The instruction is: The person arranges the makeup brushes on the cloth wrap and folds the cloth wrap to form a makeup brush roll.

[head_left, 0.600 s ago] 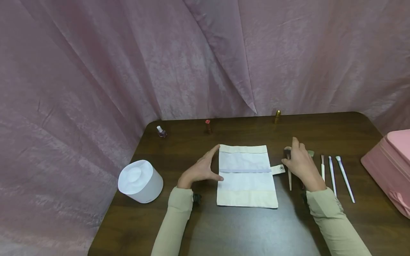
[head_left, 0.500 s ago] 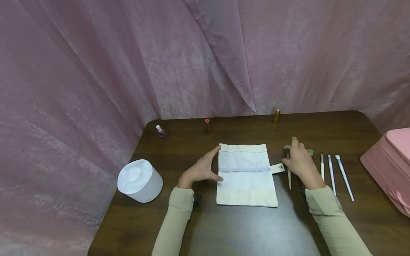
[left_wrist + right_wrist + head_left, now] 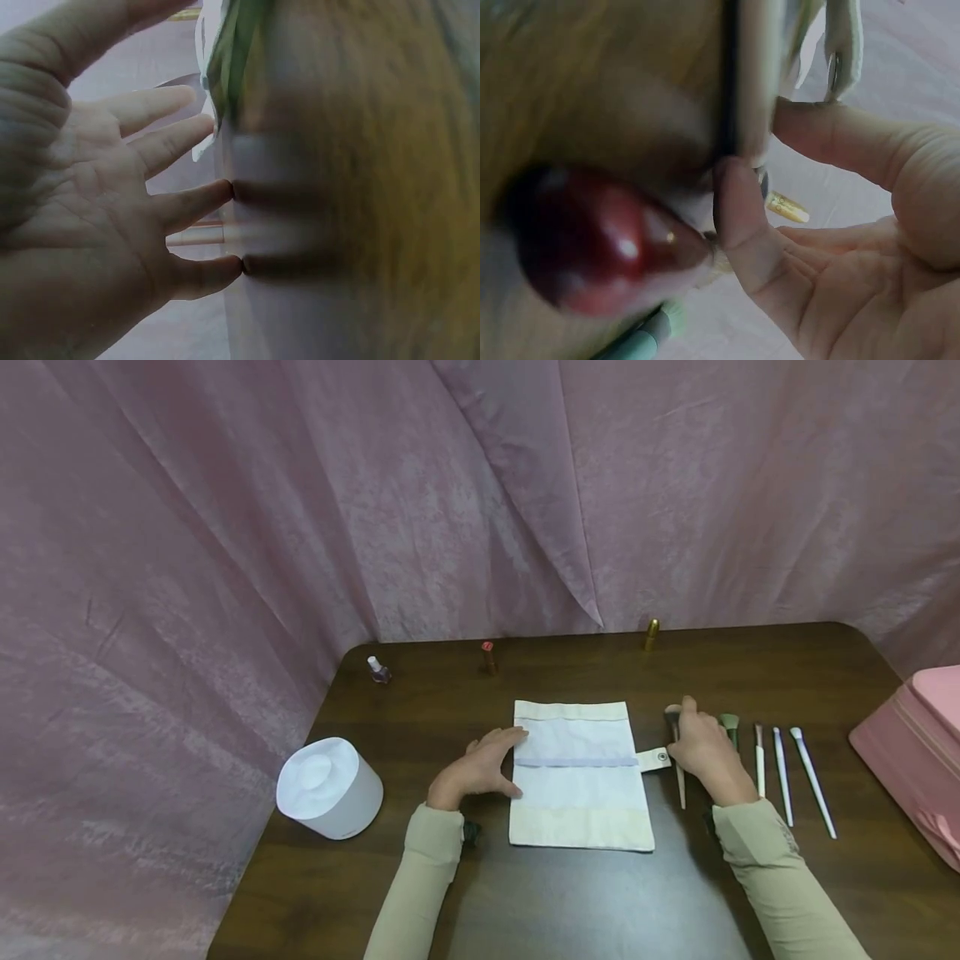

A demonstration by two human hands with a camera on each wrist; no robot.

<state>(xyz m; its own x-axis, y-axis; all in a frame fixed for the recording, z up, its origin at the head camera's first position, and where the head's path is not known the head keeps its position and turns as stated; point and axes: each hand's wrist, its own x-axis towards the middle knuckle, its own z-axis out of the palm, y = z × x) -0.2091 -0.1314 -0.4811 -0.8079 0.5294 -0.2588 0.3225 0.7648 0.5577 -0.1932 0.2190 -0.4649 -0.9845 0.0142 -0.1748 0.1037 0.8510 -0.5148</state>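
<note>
An unfolded cream fabric pouch (image 3: 577,822) with a snap tab (image 3: 655,759) lies flat on the table. My left hand (image 3: 480,768) is at its left edge, fingers spread and thumb apart, holding nothing. In the left wrist view, two fingertips (image 3: 225,189) meet the tabletop. To the right of the tab, my right hand (image 3: 708,756) pinches a makeup brush (image 3: 681,787) by its tan handle. The right wrist view shows the thumb and a finger on either side of that handle (image 3: 756,67). Close by is a glossy dark red rounded thing (image 3: 592,240).
A green-tipped brush (image 3: 730,723) and several slim pale brushes (image 3: 813,783) lie rightward, before a pink case (image 3: 915,752). Along the back stand nail polish (image 3: 378,672), a red-topped lipstick (image 3: 489,658) and a gold tube (image 3: 652,635). A white round container (image 3: 341,802) stands left.
My right hand has lowered, its fingers closing in on the brush. My left hand has slid slightly toward me and to the right, its fingers coming down over the pouch's edge.
</note>
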